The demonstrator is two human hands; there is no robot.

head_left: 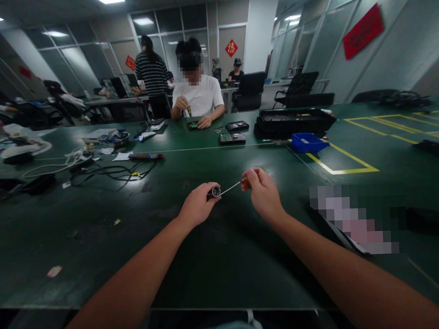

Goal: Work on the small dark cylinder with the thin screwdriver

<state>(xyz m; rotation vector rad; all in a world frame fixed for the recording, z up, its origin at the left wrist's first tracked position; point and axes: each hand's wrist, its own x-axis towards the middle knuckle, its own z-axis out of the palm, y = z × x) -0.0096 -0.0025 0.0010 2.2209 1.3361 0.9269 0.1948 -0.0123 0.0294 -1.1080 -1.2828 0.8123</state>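
Head view — left hand [198, 203] holds cylinder [215, 191] — blue bin [308, 143] beyond, contents unclear.

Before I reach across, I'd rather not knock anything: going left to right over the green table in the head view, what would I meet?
Pale oval scrap → small yellowish scrap → pen-shaped tool → left hand → thin rod → right hand → blue bin.

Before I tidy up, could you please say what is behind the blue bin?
Behind the blue bin is a black case; part of its lower edge is hidden.
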